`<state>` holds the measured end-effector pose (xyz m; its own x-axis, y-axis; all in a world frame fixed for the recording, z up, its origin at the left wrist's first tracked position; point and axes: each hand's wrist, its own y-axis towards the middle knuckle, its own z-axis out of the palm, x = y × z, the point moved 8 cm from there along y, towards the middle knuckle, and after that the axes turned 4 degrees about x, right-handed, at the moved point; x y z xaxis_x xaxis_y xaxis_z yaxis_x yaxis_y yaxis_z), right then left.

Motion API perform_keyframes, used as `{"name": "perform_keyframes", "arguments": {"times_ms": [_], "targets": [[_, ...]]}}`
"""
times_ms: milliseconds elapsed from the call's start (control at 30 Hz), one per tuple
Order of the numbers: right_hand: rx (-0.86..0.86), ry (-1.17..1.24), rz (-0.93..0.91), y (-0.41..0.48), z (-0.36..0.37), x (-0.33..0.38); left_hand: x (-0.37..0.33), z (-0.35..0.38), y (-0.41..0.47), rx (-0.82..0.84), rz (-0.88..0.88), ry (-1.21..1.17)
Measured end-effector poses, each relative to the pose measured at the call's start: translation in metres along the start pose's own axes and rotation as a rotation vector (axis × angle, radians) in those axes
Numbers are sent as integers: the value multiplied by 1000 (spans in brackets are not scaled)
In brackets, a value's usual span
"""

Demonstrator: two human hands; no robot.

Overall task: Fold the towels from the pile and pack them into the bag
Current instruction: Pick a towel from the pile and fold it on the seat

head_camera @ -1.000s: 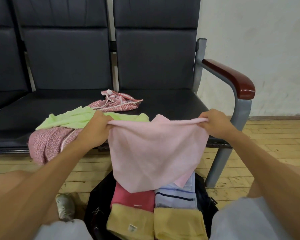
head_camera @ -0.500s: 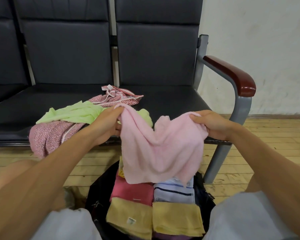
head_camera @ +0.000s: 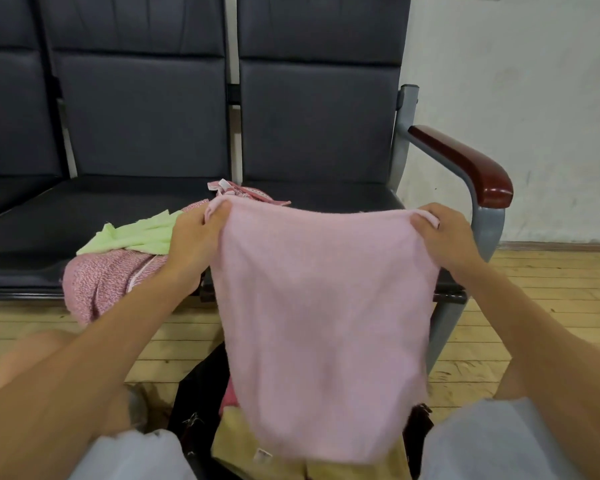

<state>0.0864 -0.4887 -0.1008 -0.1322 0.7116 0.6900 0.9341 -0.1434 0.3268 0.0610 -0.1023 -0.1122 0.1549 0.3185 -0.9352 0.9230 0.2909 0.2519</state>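
A pale pink towel [head_camera: 323,327] hangs spread out flat in front of me. My left hand [head_camera: 194,233] pinches its top left corner and my right hand [head_camera: 444,237] pinches its top right corner. The towel hangs down over the open black bag [head_camera: 201,393] on the floor between my knees and hides most of what is in it. Yellow folded towels [head_camera: 236,441] and a bit of a red one show at the bag's near edge. On the bench seat behind lie a green towel [head_camera: 136,233] and pink patterned towels [head_camera: 108,282].
The dark padded bench [head_camera: 312,133] runs across the back, with a grey metal frame and a red-brown armrest [head_camera: 468,164] at the right. A white wall stands to the right. Wooden floorboards [head_camera: 541,282] lie below.
The pink towel was bunched between my hands half a second ago. My hands have moved apart and up, and it now hangs stretched flat, covering more of the bag.
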Motion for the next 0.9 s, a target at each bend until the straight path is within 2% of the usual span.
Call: {"name": "perform_keyframes", "arguments": {"times_ms": [267, 600, 767, 900], "targets": [[-2, -71, -6, -1, -4, -1, -12, -7, 1, -20, 201, 163], [-96, -157, -59, -7, -14, 5, -12, -17, 9, -111, 280, 377], [-96, -208, -62, -4, -13, 1, -11, -19, 13, -103, 359, 563], [-127, -241, -70, -4, -16, 1, -16, -22, 10, -100, 402, 562]]}}
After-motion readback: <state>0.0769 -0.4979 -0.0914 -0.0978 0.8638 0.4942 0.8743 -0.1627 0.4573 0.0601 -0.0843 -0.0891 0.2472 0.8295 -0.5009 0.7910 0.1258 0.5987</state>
